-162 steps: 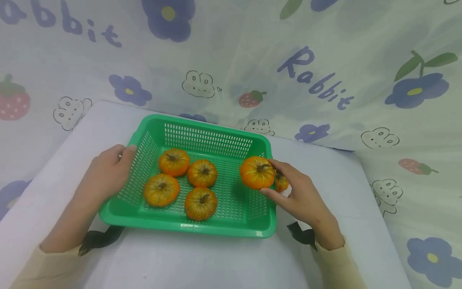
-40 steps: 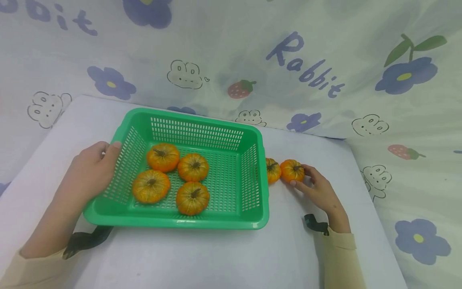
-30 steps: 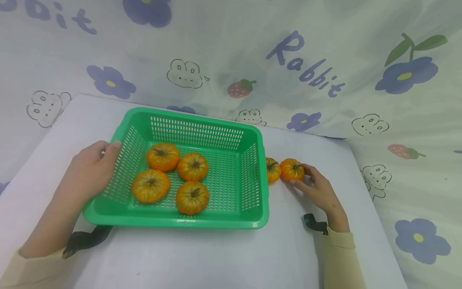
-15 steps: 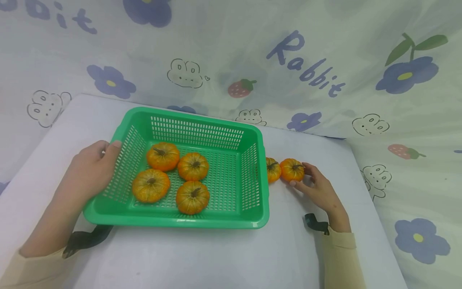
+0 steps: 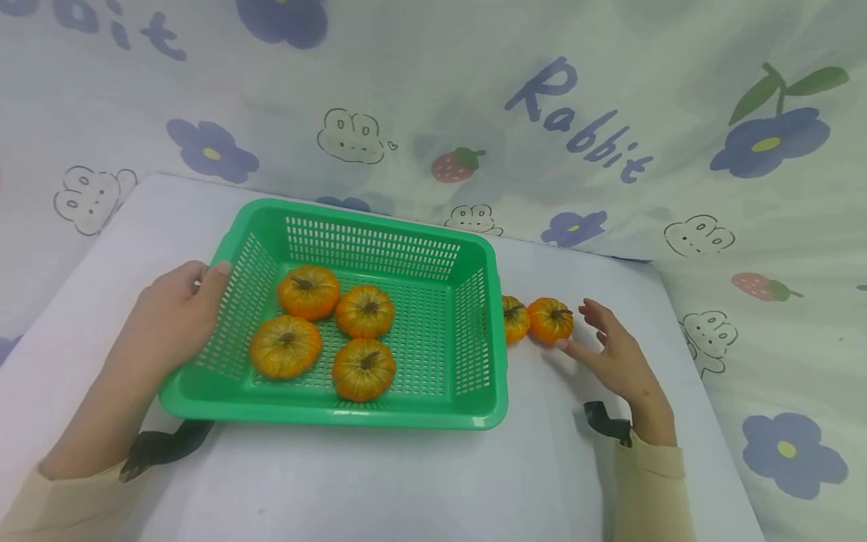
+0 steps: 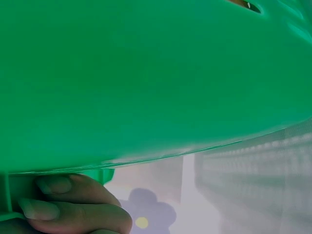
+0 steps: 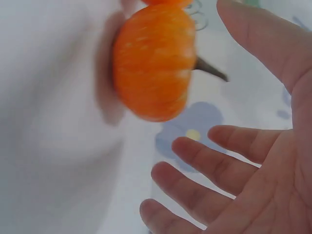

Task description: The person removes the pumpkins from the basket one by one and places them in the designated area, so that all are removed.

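My left hand (image 5: 177, 316) grips the left rim of a green plastic basket (image 5: 332, 416), its fingers (image 6: 78, 214) curled under the edge in the left wrist view. Several small orange pumpkins, one of them a pumpkin (image 5: 286, 346) near the front left, lie inside, toward the basket's left and middle. To the right of the basket, a pumpkin (image 5: 551, 321) sits on the table beside another pumpkin (image 5: 516, 319), partly hidden by the basket's wall. Just right of the outer one, my right hand (image 5: 612, 354) is spread and holds nothing; the right wrist view shows its fingers apart from the pumpkin.
A white-covered table (image 5: 406, 482) carries everything. Behind it hangs a pale curtain (image 5: 420, 90) printed with flowers, rabbits and strawberries. Black straps, such as the right strap (image 5: 607, 423), sit at both wrists by the beige sleeves.
A pumpkin held over the basket's right side earlier now stands on the table outside it. My right hand has just let go and drawn back rightward. The left hand keeps its grip.
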{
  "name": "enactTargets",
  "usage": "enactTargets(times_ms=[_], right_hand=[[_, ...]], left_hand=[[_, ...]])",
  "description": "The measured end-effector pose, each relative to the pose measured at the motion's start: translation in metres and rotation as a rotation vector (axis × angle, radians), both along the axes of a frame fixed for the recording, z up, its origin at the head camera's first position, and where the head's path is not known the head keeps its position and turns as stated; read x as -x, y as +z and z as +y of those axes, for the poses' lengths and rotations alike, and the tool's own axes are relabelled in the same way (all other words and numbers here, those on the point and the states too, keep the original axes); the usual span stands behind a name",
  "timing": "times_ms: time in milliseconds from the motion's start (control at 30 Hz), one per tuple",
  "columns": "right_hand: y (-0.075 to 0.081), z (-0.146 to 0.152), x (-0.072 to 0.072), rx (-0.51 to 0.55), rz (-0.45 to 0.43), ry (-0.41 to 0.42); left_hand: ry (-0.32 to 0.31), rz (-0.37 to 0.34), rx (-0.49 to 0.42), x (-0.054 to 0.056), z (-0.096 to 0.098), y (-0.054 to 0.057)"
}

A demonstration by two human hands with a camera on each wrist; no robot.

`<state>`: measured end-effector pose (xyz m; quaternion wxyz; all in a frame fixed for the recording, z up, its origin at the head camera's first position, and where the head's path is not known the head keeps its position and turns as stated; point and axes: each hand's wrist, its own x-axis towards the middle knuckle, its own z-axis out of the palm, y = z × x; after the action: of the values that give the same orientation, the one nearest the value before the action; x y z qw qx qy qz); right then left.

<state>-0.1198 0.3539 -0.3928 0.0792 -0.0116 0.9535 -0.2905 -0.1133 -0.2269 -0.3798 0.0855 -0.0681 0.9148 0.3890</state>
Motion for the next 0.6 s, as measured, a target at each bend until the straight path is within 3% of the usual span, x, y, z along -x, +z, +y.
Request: enactTargets(times_ms=[167, 367, 600], right_hand=[[0.017, -0.009, -0.006, 0.024, 0.1, -0.008], [0.04, -0.026, -0.02, 0.1, 0.319, 0.021], [0.069, -0.054, -0.027, 0.094, 0.462, 0.195]], left_hand=[[0.004, -0.001, 0.006, -0.001, -0.001, 0.002], [0.007, 0.01, 0.01, -0.001, -0.004, 0.003], [-0.002, 0.033, 0.045, 0.001, -0.003, 0.004]])
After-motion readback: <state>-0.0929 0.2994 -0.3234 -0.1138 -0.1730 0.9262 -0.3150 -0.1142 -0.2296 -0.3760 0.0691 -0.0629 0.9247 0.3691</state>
